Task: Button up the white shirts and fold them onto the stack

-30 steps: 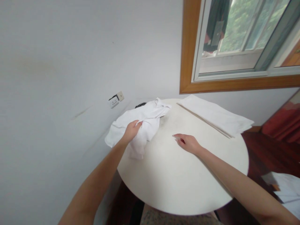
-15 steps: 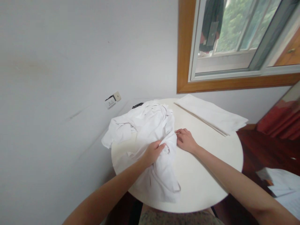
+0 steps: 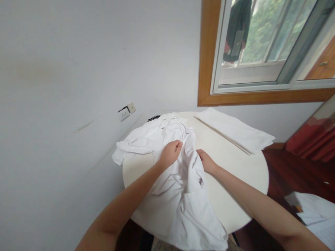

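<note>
A crumpled white garment (image 3: 180, 195) lies spread across the round white table (image 3: 243, 170), hanging over its near edge. My left hand (image 3: 170, 152) is closed on a fold of the garment near its middle. My right hand (image 3: 205, 161) pinches the cloth just to the right of it. Both hands sit close together above the table's centre.
A stack of folded white cloth (image 3: 235, 129) lies at the table's far right. A wall socket (image 3: 125, 111) sits on the white wall to the left. A wood-framed window (image 3: 261, 55) is above. More white fabric (image 3: 314, 216) lies low at the right.
The garment was dragged from the far left of the table toward me and now drapes over the near edge. Both hands came together on it.
</note>
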`<state>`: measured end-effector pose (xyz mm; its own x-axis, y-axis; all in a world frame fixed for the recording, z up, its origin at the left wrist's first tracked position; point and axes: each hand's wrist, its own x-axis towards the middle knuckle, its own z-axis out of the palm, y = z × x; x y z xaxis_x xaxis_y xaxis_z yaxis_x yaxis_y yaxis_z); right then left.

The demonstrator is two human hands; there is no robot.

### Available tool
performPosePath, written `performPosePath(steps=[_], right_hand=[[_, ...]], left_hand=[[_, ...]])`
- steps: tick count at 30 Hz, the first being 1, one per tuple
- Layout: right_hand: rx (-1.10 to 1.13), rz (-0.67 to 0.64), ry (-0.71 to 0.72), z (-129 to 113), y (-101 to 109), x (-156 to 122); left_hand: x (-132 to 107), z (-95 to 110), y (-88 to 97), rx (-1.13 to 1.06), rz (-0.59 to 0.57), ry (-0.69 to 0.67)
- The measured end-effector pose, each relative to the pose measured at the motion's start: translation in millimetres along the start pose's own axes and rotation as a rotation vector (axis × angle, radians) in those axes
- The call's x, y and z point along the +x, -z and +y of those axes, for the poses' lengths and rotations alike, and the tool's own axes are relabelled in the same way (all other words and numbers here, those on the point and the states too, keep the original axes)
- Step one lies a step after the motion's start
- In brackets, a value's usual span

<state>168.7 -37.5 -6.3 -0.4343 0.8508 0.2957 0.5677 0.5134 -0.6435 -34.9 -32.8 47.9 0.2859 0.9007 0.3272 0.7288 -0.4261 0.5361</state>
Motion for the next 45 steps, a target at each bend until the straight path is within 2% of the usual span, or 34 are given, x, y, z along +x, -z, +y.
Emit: performPosePath(steps=[2,5,8,11,14,19,22,24,27,30,32,34,36,39,41,45], right_hand=[[0.139,0.041,-0.072,0.0,0.6,-0.6],[0.259,0.18,-0.202,3.1,9.5,-2.7],[0.315,0.275,-0.272,7.4,32.7,-5.5],[0.303,0.319,-0.322,12.3,66.3,-11.1],[0.099,0.317,-0.37,20.4,101.2,-20.5],[-0.426,0.172,-0.356,46.1,151.1,-38.5],[-0.663,0.088,-0.39,61.1,170.6,-45.6],[-0.757,0.069,-0.355,63.9,175.5,-46.8],[-0.86,0.055,-0.214,52.1,168.0,-40.3],[-0.821,0.027,-0.094,27.7,143.1,-23.9],[-0.714,-0.097,-0.017,14.3,119.4,-10.3],[-0.621,-0.204,-0.025,9.7,93.9,1.7],[-0.568,-0.268,-0.032,15.0,71.4,8.1],[-0.584,-0.272,-0.131,32.9,49.6,3.1],[-0.603,-0.253,-0.168,43.9,44.1,-7.9],[-0.615,-0.2,-0.12,53.5,47.0,-34.1]], left_hand=[[11.9,-19.9,-11.0,0.236,0.051,-0.117],[9.5,-44.8,-32.8,0.456,-0.011,-0.075],[-3.4,-57.1,-47.4,0.524,-0.041,-0.032],[-12.9,-55.9,-49.2,0.536,-0.049,-0.023],[-21.1,-49.3,-45.7,0.537,-0.077,-0.01],[-42.4,-45.6,-43.4,0.541,-0.087,0.014],[-51.3,-45.0,-42.7,0.556,-0.085,0.018],[-51.2,-41.7,-41.8,0.572,-0.084,0.042],[-41.4,-31.9,-40.5,0.601,-0.059,0.057],[-23.9,-23.1,-41.6,0.567,-0.043,-0.06],[-12.6,-22.5,-44.7,0.515,-0.069,-0.139],[-4.6,-26.6,-49.2,0.484,-0.105,-0.135],[-1.5,-32.8,-52.9,0.477,-0.129,-0.079],[-4.6,-40.3,-53.6,0.475,-0.135,-0.014],[-9.8,-42.7,-50.6,0.467,-0.138,0.013],[-24.8,-44.0,-41.5,0.456,-0.175,0.036]])
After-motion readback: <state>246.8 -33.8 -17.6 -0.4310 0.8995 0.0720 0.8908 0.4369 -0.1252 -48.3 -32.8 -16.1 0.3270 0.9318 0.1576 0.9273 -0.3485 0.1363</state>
